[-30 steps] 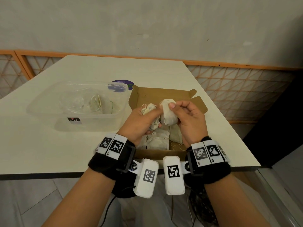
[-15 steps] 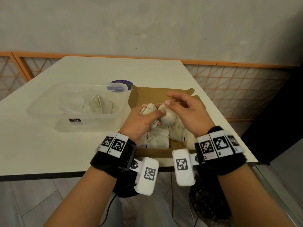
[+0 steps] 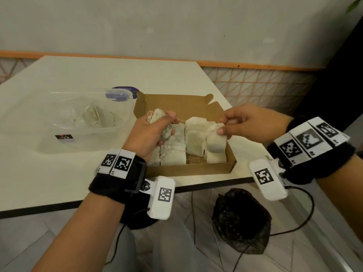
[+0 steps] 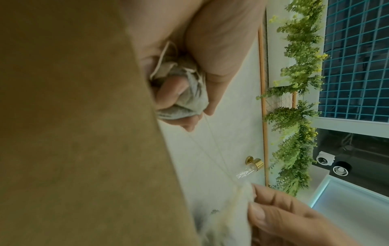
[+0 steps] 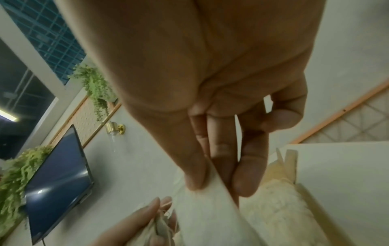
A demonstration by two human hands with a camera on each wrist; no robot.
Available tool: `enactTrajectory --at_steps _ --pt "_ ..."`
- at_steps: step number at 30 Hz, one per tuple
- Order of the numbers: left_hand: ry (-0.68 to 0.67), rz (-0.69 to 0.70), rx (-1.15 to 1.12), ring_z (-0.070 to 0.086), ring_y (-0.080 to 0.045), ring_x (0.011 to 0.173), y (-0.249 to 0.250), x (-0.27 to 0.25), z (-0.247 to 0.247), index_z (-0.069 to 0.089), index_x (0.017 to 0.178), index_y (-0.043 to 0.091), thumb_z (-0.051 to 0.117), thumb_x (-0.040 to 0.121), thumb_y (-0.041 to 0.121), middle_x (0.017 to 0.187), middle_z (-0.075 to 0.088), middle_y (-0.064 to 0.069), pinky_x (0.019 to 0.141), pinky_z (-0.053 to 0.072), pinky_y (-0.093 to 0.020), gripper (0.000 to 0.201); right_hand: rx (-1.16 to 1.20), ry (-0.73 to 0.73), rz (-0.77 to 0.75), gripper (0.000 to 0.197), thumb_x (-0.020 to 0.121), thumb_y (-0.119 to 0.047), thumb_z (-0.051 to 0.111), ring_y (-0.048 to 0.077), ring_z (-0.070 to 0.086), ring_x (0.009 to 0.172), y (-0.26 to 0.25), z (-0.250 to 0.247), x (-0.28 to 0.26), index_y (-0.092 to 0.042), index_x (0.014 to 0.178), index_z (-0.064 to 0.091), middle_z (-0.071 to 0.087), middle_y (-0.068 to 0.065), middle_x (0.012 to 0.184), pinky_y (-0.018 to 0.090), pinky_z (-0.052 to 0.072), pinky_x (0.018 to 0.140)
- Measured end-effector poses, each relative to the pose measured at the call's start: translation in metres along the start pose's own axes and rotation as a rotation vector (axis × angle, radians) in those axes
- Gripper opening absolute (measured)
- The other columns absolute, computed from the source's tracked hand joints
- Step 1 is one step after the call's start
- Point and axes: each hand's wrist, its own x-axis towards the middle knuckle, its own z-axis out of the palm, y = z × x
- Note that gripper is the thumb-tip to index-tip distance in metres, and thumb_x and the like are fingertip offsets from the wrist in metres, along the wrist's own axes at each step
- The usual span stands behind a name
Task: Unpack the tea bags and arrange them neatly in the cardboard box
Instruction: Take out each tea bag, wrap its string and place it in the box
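Note:
An open brown cardboard box [image 3: 196, 169] sits at the table's near edge with several pale tea bags [image 3: 173, 152] lying in rows inside. My left hand [image 3: 155, 130] hovers over the box's left side and grips a crumpled bunch of tea bags [image 3: 157, 116] [image 4: 185, 101] in its fist. My right hand [image 3: 233, 124] is over the box's right side and pinches one tea bag [image 3: 215, 140] [image 5: 202, 214] by its top edge, between thumb and fingers. Thin strings [image 4: 212, 149] run from the bunch to that bag.
A clear plastic tub [image 3: 82, 118] with a crumpled plastic bag inside stands left of the box. A purple round sticker [image 3: 125, 91] lies behind it. The white table [image 3: 59, 173] ends just in front of the box; a black pouch [image 3: 241, 220] and cables lie below.
My right hand has moved right and down, drawing one tea bag away from the bunch over the box's right side. My left hand has stayed put with the bunch.

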Motion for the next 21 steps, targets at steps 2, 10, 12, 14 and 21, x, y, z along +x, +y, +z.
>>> enactTrajectory --at_steps 2,10,12,14,21 --pt "0.018 -0.010 -0.046 0.057 -0.006 0.054 0.001 0.001 0.000 0.063 0.086 0.017 0.063 0.089 0.019 0.076 0.067 0.001 0.040 0.034 -0.015 0.004 0.066 -0.026 0.013 0.004 0.085 -0.019 0.063 0.008 0.061 0.069 0.007 -0.002 -0.008 -0.016 0.086 0.065 0.069 0.008 0.080 0.015 0.047 0.075" --pt "0.035 -0.014 -0.103 0.056 -0.008 0.054 0.002 0.001 -0.001 0.062 0.091 0.014 0.060 0.091 0.015 0.079 0.065 -0.004 0.038 0.032 -0.015 0.002 0.085 0.032 0.064 0.008 0.087 -0.017 0.062 0.019 0.048 0.070 0.039 0.023 -0.004 -0.010 0.089 0.062 0.052 0.013 0.070 0.028 0.043 0.080" --pt "0.042 -0.011 -0.115 0.055 -0.008 0.055 0.002 0.001 -0.001 0.061 0.091 0.015 0.060 0.091 0.016 0.079 0.065 -0.004 0.039 0.033 -0.015 0.001 0.091 0.116 0.040 0.012 0.088 -0.017 0.061 0.020 0.046 0.070 0.038 0.024 -0.002 -0.006 0.092 0.062 0.050 0.018 0.069 0.021 0.041 0.072" --pt "0.053 -0.011 -0.126 0.055 -0.008 0.054 0.001 0.002 -0.001 0.060 0.090 0.016 0.059 0.091 0.015 0.078 0.065 -0.004 0.039 0.032 -0.015 0.002 0.069 0.131 0.019 0.013 0.088 -0.018 0.061 0.020 0.046 0.070 0.038 0.022 -0.002 -0.006 0.094 0.062 0.056 0.032 0.077 0.019 0.039 0.068" --pt "0.055 -0.006 -0.139 0.056 -0.008 0.054 0.001 0.003 -0.003 0.061 0.086 0.017 0.060 0.091 0.015 0.076 0.065 -0.002 0.038 0.033 -0.014 0.006 0.105 -0.003 0.024 0.013 0.087 -0.019 0.061 0.023 0.046 0.073 0.039 0.018 -0.007 -0.008 0.094 0.062 0.059 0.029 0.080 0.028 0.038 0.075"
